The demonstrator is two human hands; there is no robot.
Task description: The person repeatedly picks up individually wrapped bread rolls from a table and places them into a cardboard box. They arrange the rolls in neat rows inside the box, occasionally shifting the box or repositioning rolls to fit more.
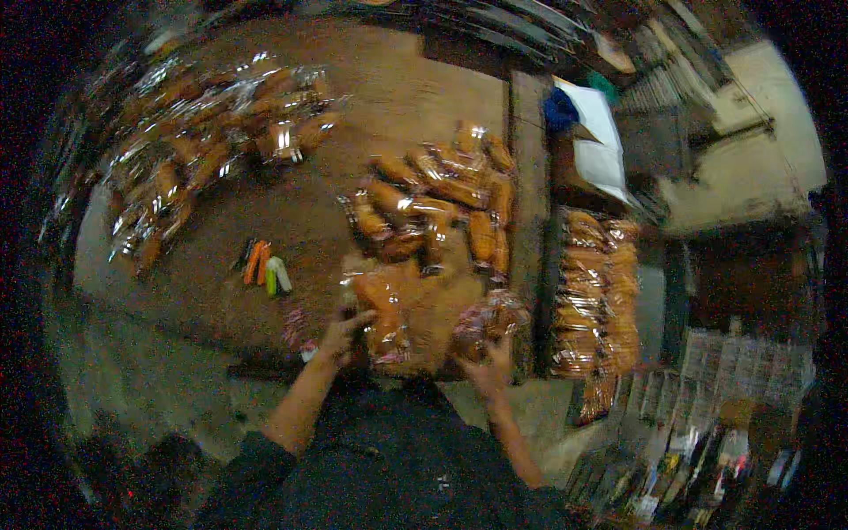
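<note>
Before me on the brown table (256, 185), my left hand (340, 337) grips the left side of a clear-wrapped, golden-brown pack (385, 309), which looks like bread. My right hand (488, 364) is closed on a shiny clear bag (491, 320) with pink marks and darker contents; blur hides what they are. Just beyond both hands lies a heap of similar wrapped packs (433, 203). Left of my left hand are orange, green and white slim objects (267, 267), too smeared to name, and a small pink-patterned piece (297, 327).
A larger spread of wrapped packs (203, 132) covers the far left of the table. Past its right edge stand stacked wrapped packs (596, 300), with white sheets (599, 146) and a blue item (560, 109) behind them. Grey crates (671, 402) and assorted items fill the lower right.
</note>
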